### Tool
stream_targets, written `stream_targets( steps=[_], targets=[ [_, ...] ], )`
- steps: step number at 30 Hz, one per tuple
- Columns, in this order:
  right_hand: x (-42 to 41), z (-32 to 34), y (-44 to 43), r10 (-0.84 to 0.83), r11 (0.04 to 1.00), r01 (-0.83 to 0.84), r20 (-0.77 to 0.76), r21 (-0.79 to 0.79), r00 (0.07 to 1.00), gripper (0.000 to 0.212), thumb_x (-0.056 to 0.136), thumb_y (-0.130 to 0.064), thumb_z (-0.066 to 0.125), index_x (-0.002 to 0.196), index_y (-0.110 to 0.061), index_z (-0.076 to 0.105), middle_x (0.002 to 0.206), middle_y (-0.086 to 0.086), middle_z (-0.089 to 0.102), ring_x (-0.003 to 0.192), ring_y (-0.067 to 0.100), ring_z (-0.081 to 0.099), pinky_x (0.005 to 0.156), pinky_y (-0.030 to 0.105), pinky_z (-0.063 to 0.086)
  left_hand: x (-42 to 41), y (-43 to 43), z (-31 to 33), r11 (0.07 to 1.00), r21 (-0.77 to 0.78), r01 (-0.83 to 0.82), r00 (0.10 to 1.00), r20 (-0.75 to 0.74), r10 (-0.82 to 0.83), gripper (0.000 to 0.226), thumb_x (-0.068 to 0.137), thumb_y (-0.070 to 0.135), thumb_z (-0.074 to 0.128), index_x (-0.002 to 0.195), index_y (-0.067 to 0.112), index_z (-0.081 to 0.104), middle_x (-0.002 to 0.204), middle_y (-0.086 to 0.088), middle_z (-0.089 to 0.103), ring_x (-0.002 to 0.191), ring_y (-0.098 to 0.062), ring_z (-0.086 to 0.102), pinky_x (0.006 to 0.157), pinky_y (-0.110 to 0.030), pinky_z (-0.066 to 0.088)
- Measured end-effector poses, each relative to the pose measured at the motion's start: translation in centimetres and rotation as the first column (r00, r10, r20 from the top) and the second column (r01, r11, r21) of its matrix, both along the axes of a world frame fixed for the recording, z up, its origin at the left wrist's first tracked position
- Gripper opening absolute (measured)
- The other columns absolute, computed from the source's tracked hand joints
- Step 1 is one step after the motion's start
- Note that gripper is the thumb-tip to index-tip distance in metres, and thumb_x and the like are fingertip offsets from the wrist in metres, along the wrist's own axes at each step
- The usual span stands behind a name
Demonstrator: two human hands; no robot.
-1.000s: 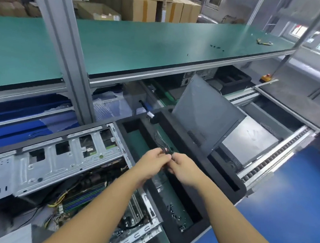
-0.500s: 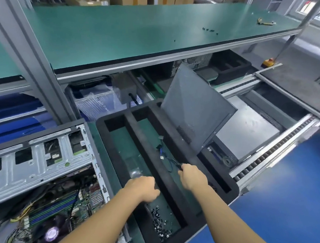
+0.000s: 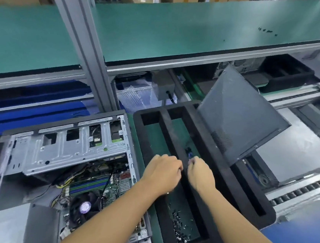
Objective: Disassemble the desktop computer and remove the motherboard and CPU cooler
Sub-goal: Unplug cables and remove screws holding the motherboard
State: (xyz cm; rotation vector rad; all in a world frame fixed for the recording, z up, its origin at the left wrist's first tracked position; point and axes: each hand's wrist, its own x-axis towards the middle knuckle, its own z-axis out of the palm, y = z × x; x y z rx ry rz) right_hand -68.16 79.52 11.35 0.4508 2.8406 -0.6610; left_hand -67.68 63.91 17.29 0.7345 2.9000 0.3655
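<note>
Over the middle slot of the black foam tray (image 3: 211, 151), the right hand (image 3: 199, 173) pinches a short blue-and-black cable (image 3: 189, 154) between thumb and fingers, the free end hanging into that slot. Left hand (image 3: 161, 171) sits above the tray's left slot, close beside the right; its fingers are curled, and I cannot tell whether they hold anything. Change: a second ago both hands worked the cable together higher above the tray; half a second ago the left hand was off it and the right was lowering it; now the cable is down at slot level. Reading: one lead is freed and being binned, so this looks like the cable-clearing stage. Screws (image 3: 180, 228) lie at the near end of the tray's left slot. Computer case (image 3: 65, 149) lies open just left of the tray, with the motherboard (image 3: 104, 184) and CPU cooler (image 3: 84, 207) both seated inside and wires across them. Side panel (image 3: 238, 118) leans at the tray's right side.
</note>
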Motion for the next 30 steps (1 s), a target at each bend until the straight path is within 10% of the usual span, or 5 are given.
stream_targets(
  steps=[11, 20, 30],
  targets=[
    [0.2, 6.7, -10.9, 0.011, 0.897, -0.148, -0.312, -0.417, 0.950, 0.018, 0.096, -0.025, 0.041, 0.084, -0.033, 0.053, 0.070, -0.004, 0.063, 0.062, 0.017, 0.058, 0.054, 0.033, 0.042, 1.6, -9.1, 1.8, 0.901, 0.307, -0.307, 0.928, -0.114, 0.355, 0.016, 0.094, 0.034, 0.033, 0.098, 0.031, 0.049, 0.067, 0.006, 0.060, 0.061, -0.021, 0.059, 0.057, -0.033, 0.046],
    [2.8, 8.3, -19.2, 0.208, 0.874, -0.367, -0.436, -0.320, 0.876, 0.019, 0.096, -0.021, 0.045, 0.080, -0.029, 0.051, 0.056, -0.009, 0.052, 0.047, 0.012, 0.043, 0.047, 0.028, 0.033, 4.0, -20.3, -1.0, 0.871, -0.052, -0.488, 0.852, 0.187, 0.489, 0.024, 0.092, 0.029, 0.045, 0.100, 0.020, 0.066, 0.102, -0.006, 0.069, 0.091, -0.030, 0.065, 0.068, -0.035, 0.048],
    [5.2, 3.9, -22.5, 0.333, 0.901, -0.309, 0.030, -0.304, 0.942, 0.018, 0.098, -0.022, 0.045, 0.093, -0.027, 0.062, 0.077, -0.001, 0.068, 0.052, 0.008, 0.048, 0.045, 0.019, 0.039, 4.7, -26.8, -0.7, 0.882, -0.219, -0.416, 0.827, 0.312, 0.468, 0.017, 0.093, 0.023, 0.050, 0.101, 0.013, 0.061, 0.109, -0.009, 0.063, 0.085, -0.028, 0.059, 0.073, -0.036, 0.049]
  ],
)
